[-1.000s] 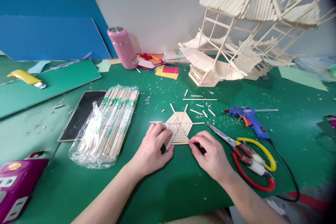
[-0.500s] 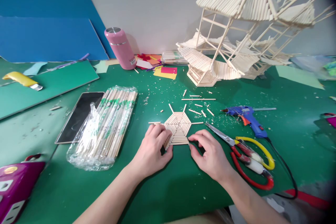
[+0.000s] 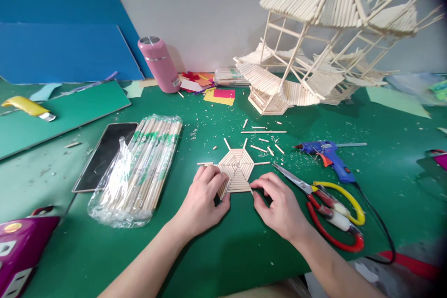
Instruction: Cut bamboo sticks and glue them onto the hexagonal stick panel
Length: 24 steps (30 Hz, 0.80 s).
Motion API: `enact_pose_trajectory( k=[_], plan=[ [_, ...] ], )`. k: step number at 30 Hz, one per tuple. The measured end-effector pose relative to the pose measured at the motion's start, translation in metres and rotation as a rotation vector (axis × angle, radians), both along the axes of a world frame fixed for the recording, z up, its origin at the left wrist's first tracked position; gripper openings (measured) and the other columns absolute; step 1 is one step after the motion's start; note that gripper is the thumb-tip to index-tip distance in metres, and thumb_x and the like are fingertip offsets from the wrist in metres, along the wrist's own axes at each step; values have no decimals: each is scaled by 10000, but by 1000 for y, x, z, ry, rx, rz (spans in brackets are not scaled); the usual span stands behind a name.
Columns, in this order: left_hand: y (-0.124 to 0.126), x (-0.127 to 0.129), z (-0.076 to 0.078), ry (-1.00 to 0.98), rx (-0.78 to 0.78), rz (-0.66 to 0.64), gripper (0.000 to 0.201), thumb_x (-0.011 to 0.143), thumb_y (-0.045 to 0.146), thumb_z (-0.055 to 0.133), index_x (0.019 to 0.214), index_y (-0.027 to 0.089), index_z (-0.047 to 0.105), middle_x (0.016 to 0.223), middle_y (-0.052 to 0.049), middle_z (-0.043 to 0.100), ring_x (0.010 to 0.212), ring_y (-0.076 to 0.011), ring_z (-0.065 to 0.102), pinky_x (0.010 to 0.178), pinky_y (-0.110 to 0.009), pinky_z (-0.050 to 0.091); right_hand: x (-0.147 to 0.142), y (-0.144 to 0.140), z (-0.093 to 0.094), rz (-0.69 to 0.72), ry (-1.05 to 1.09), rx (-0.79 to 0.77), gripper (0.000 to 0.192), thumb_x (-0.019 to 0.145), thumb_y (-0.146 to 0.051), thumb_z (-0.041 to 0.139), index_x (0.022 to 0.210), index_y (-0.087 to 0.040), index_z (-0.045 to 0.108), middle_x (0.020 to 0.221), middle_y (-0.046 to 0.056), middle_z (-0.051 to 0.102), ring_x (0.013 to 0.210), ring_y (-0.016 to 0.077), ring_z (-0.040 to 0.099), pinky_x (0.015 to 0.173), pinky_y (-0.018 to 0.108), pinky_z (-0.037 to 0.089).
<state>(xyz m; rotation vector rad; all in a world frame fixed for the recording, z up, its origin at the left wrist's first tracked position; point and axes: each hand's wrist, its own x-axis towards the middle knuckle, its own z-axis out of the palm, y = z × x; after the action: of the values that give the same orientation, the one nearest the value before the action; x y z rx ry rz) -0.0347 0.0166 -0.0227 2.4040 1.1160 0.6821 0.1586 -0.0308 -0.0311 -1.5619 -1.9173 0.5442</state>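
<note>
Two hands flank stick hexagon (image 3: 238,167): left hand (image 3: 202,200) fingertips on its lower-left edge, right hand (image 3: 281,205) pinching its lower-right corner; scissors (image 3: 324,205) just right of hexagon.

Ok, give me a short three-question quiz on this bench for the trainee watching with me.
1. True or false: the left hand and the right hand both touch the hexagonal stick panel.
2. Which tool lies nearest the right hand? A) scissors B) glue gun C) yellow knife
3. Fill in: the wrapped bundle of sticks lies between the panel and the dark ____.

Key:
1. True; the left hand rests on the panel's lower left edge, the right hand's fingertips meet its lower right corner.
2. A; the scissors lie just right of that hand on the green mat.
3. Phone.
</note>
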Motion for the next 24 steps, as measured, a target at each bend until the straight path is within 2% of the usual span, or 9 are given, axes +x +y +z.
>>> enact_pose_trajectory(
  k=[24],
  plan=[
    [0, 0, -1, -6, -20, 14, 228, 718, 127, 523, 942, 172, 518, 923, -83, 486, 876, -230, 443, 756, -378, 438, -1, 1, 0, -11, -18, 14, 106, 798, -164, 502, 863, -197, 578, 828, 37, 565, 717, 152, 548, 644, 267, 452]
  ],
)
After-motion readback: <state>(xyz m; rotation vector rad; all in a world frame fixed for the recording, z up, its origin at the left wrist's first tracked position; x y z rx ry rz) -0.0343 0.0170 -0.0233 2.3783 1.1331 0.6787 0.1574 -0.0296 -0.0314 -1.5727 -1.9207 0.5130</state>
